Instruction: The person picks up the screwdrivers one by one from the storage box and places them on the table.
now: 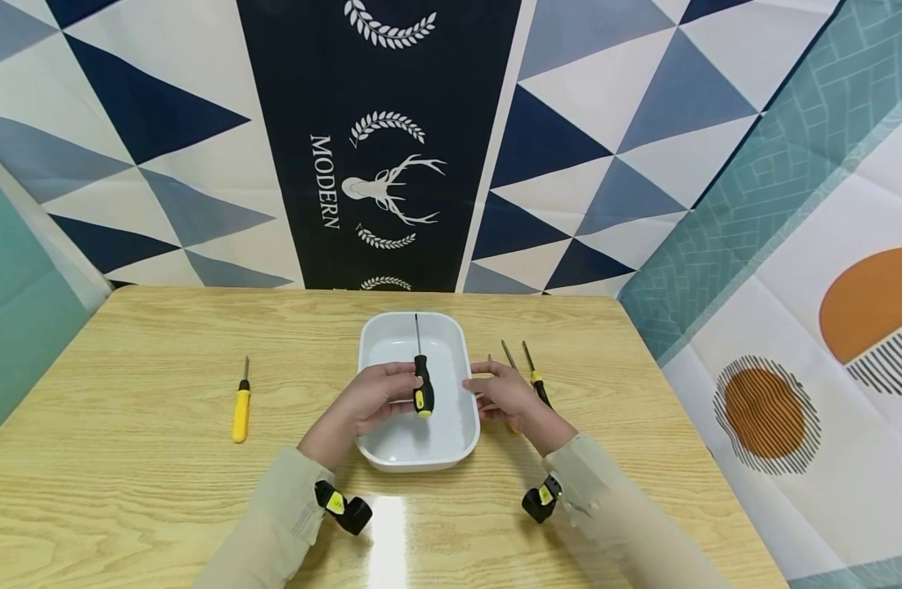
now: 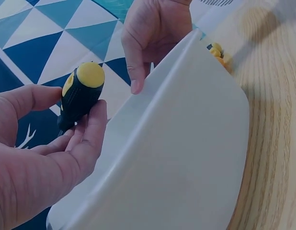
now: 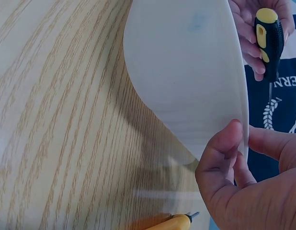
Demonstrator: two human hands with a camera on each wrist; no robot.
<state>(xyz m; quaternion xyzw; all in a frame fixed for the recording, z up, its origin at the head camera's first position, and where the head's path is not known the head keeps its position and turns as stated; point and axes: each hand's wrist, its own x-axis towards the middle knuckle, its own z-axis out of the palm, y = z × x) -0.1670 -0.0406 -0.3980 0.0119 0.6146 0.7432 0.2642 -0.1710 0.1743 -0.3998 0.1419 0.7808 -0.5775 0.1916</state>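
My left hand (image 1: 383, 393) pinches a black-and-yellow screwdriver (image 1: 424, 388) by its handle, over the white plastic tub (image 1: 451, 448). The shaft points away toward the wall; the yellow butt end (image 2: 90, 75) faces back in the left wrist view. At the tub's right side, my right hand (image 1: 505, 393) grips the rim, thumb and fingers on either side of it in the right wrist view. Inside, the tub's visible floor is bare white. Just right of that hand lie several screwdrivers, among them a black-and-yellow one (image 1: 538, 384), partly hidden behind the hand.
A yellow-handled screwdriver (image 1: 241, 413) lies on the wooden table (image 1: 127, 491), well left of the tub. Patterned cloth (image 1: 568, 164) hangs behind the table's far edge and along its sides. An orange-yellow handle (image 3: 174, 222) shows low in the right wrist view.
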